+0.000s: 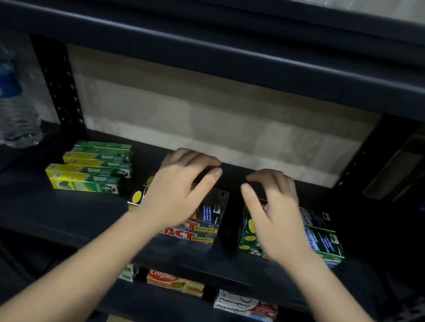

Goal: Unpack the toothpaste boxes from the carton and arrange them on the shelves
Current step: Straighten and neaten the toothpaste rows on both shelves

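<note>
Dark metal shelf (35, 207) carrying three groups of toothpaste boxes. Left hand (179, 191), fingers spread and loosely bent, lies over the orange "Smokers" boxes (195, 233); whether it grips cannot be told. Right hand (275, 213), likewise spread, covers the green boxes (325, 242). Yellow-green boxes (93, 168) lie left of both hands.

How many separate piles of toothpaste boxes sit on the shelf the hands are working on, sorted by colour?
Green-and-yellow piles: 1
Dark piles marked Smokers, under the left hand: 1
Green piles, under the right hand: 1
Total: 3
</note>
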